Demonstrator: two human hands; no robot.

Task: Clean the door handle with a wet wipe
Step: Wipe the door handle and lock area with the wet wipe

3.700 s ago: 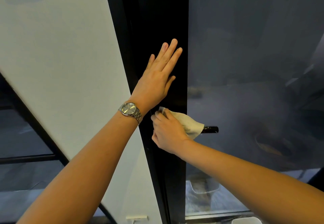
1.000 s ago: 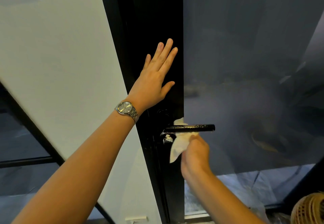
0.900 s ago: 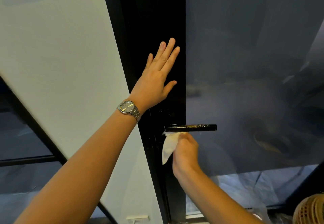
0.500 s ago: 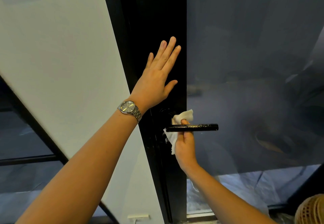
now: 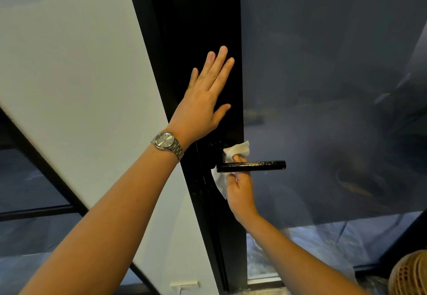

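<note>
A black lever door handle point(image 5: 256, 166) sticks out to the right from the black door frame point(image 5: 208, 29). My right hand point(image 5: 240, 190) reaches up behind the handle near its base and holds a white wet wipe point(image 5: 235, 150); the wipe shows above the lever and hangs below it. The fingers behind the lever are partly hidden. My left hand point(image 5: 205, 100), a watch on its wrist, lies flat with straight fingers on the door frame above the handle.
Dark tinted door glass point(image 5: 323, 87) fills the right side. A white wall panel point(image 5: 80, 75) stands on the left. A woven basket point(image 5: 411, 274) shows at the bottom right corner, and a wall socket point(image 5: 184, 285) sits low on the white panel.
My right hand rose from below the lever to behind it, carrying the wipe up so it now shows above the handle near its base. My left hand stayed flat on the frame.
</note>
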